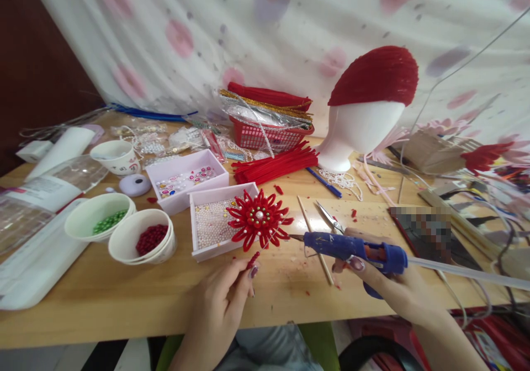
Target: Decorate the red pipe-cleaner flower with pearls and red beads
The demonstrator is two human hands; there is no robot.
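Observation:
My left hand is closed, pinching a short red beaded piece between thumb and fingers. Just above it is a red fuzzy flower with looped petals, white bead tips and a pearl centre ringed by green and gold beads. Whether the beaded piece joins the flower I cannot tell. In my right hand is a blue hot glue gun, its long clear glue stick trailing right. The nozzle points left at the flower's right petals, and a thin pale strand runs near there.
Bead trays, cups of red beads and green beads stand left. Behind lie red pipe cleaners and a red basket. Scissors, a wooden stick, a phone and a white head form are rightward.

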